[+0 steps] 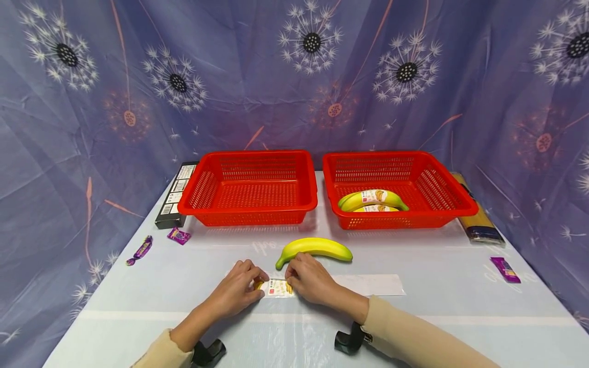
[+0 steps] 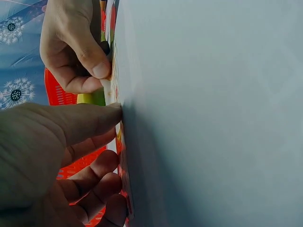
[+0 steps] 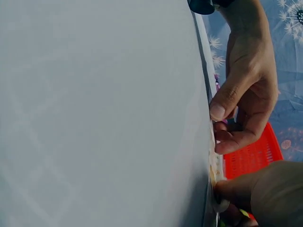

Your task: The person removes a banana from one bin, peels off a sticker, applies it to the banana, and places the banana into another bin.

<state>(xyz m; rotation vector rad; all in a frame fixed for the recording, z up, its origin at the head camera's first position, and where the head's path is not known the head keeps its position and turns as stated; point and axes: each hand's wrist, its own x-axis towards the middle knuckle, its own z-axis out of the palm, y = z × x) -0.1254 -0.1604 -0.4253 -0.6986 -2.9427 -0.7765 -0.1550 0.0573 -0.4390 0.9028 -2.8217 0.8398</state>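
Observation:
A white strip of banana labels [image 1: 368, 284] lies flat on the table in the head view, with a printed label [image 1: 277, 288] showing between the hands. My left hand [image 1: 240, 287] holds the strip at its left end, thumb and fingers bent at the edge. At the label's right side, my right hand [image 1: 309, 278] pinches with thumb and forefinger; its fingertips partly hide the print. Both wrist views show the strip edge-on, with the left thumb [image 2: 94, 120] touching it. Just beyond the right hand lies a yellow banana [image 1: 317, 247] with a green stem end, with no label visible on it.
Two red baskets stand at the back: the left basket [image 1: 248, 217] shows a bare floor, the right basket [image 1: 442, 217] holds labelled bananas [image 1: 388, 198]. A black box [image 1: 172, 204] and a yellow-brown packet [image 1: 483, 225] flank them. Purple-wrapped sweets [image 1: 178, 235] lie near both sides.

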